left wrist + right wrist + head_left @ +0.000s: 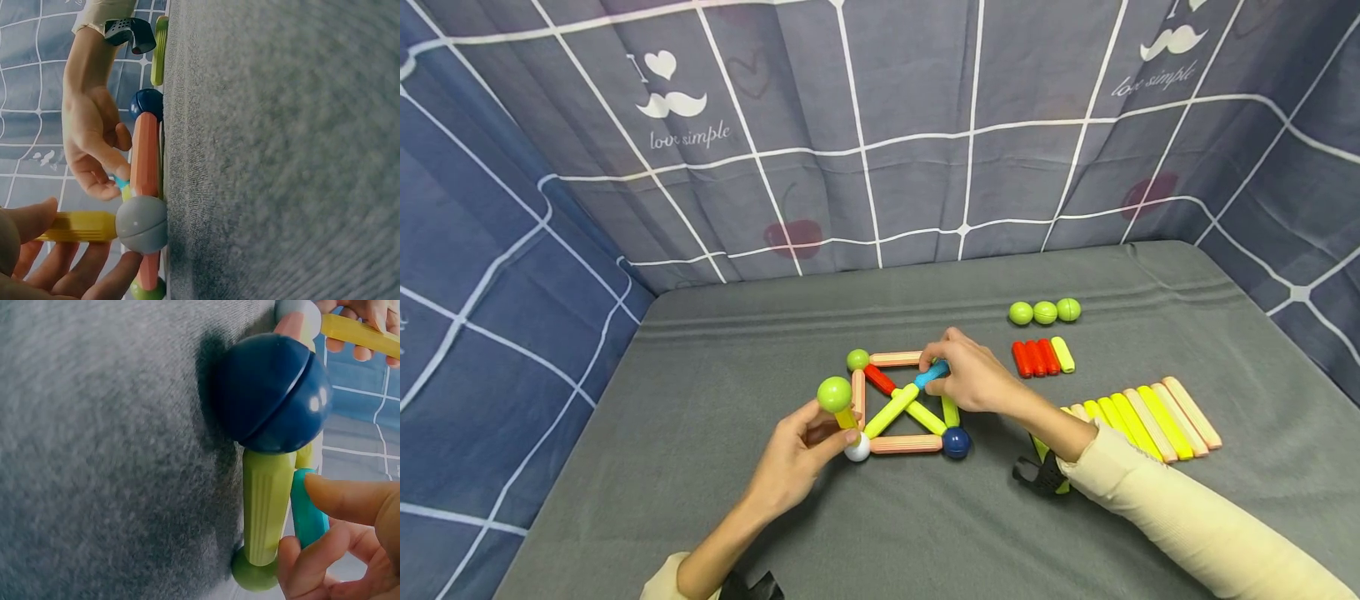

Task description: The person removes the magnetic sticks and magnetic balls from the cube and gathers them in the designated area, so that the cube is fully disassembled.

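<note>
The navy ball (265,390) looks glossy, smooth plastic; the grey cloth (106,462), matt and rough.

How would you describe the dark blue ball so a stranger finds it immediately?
On the gray cloth lies a rod frame. At its near right corner sits the dark blue ball. Unlike the white ball and green balls, it is dark.

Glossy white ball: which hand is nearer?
Left: the left hand is beside the ball, holding the yellow rod; the right hand, farther away, pinches a short blue rod.
</note>
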### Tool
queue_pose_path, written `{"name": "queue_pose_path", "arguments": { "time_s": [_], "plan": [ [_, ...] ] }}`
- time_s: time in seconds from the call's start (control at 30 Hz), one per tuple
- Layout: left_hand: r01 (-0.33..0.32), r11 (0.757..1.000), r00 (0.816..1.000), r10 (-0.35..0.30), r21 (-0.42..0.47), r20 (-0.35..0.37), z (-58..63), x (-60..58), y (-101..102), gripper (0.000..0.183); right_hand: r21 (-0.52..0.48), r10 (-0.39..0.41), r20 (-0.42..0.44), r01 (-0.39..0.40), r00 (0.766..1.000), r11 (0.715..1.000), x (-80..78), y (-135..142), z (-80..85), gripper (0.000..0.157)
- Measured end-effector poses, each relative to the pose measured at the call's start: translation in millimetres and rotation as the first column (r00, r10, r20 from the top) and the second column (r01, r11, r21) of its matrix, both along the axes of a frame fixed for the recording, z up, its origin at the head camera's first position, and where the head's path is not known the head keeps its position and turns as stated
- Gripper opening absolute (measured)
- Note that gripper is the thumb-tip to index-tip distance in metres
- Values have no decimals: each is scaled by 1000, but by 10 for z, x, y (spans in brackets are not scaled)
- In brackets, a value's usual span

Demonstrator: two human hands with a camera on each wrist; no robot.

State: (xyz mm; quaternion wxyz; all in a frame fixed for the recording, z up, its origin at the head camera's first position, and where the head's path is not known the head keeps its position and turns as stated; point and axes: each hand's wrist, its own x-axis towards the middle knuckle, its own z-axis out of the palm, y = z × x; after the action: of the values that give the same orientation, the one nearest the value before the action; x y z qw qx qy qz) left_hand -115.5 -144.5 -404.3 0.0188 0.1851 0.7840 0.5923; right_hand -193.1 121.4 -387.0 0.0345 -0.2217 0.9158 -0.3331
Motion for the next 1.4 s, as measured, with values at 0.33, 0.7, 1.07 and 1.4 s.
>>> {"name": "queue_pose_path", "arguments": {
  "time_s": [0.33, 0.7, 1.07, 1.4],
  "plan": [
    [-45, 998, 999, 44, 41, 25, -17, 5, 0, 39, -32, 32, 40, -31, 999, 999, 40, 26, 2, 21],
    [-15, 998, 999, 13, 54, 34, -19, 6, 8, 36, -224, -58, 62, 71, 996, 972, 123, 278, 20, 20],
    [-35, 996, 999, 34, 87, 16, -30, 13, 8, 36, -308, -7, 167, 59, 986, 950, 335, 815, 146, 31],
    [-18, 997, 1000, 17, 77, 11, -34, 11, 4, 36, -307, -171, 295, 263, 940, 915, 232, 1389, 172, 36]
  ]
}}
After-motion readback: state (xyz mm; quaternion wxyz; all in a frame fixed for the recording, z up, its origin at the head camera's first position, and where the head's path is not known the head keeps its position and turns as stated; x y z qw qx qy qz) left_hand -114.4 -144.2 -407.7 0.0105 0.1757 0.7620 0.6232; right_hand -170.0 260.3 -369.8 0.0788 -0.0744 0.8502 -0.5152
